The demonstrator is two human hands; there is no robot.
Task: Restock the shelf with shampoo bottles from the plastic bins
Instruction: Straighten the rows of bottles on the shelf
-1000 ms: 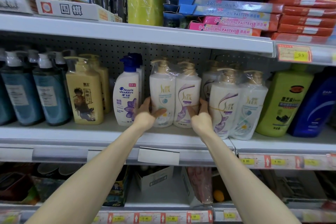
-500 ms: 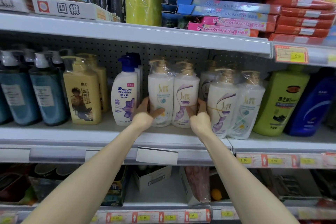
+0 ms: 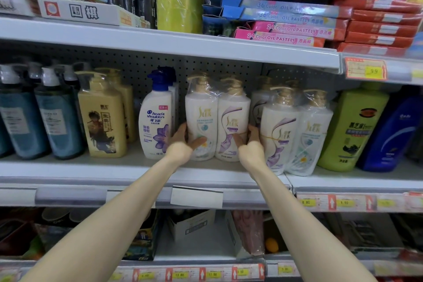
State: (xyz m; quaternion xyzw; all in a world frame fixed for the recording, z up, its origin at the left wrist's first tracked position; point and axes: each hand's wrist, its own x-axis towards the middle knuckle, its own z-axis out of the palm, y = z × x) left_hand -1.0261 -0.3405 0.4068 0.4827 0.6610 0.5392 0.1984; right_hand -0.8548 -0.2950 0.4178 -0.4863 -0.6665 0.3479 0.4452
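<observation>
Shampoo twin-pack (image 3: 217, 119) stands upright on middle shelf (image 3: 68, 167), clasped low between both hands. Left hand (image 3: 183, 144) curls round its left flank, thumb across front; right hand (image 3: 250, 146) grips right flank. Long axis vertical, rising above fingers; hands equally near. Neighbouring pack (image 3: 295, 130) just right of right fingers, gap likely tight.

Shelf (image 3: 68, 167): teal bottles (image 3: 57, 119), yellow bottle (image 3: 101, 121), white bottle (image 3: 155, 119), wrapped twin-pack (image 3: 217, 119), second twin-pack (image 3: 295, 137), green bottle (image 3: 350, 130), blue bottle (image 3: 389, 137).
</observation>
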